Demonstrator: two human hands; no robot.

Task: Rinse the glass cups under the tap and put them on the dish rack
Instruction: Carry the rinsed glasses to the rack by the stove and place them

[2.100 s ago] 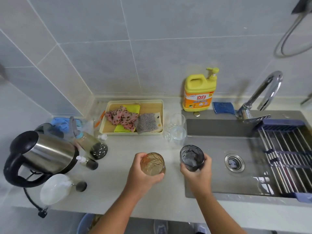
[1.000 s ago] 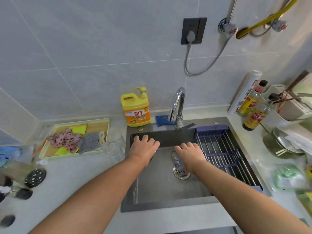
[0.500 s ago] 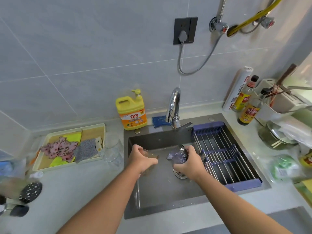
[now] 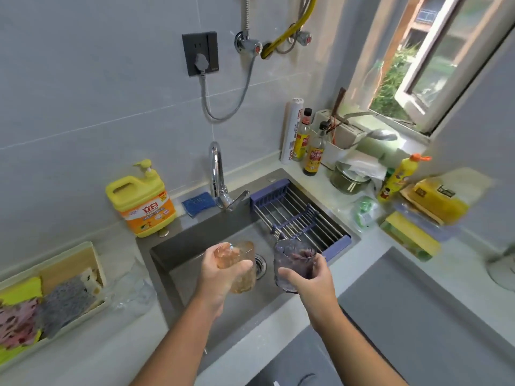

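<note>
Inspecting the head view, we find both hands over the sink (image 4: 195, 247). The left hand (image 4: 220, 274) grips an amber cup (image 4: 241, 260), and the right hand (image 4: 309, 278) grips a dark violet cup (image 4: 292, 260), mouth upward. We judge they are held above the basin so drips drain there. We see no water running from the tap (image 4: 217, 174) behind. The dish rack (image 4: 301, 218) spans the sink's right side, near the right hand, and carries no cups yet.
</note>
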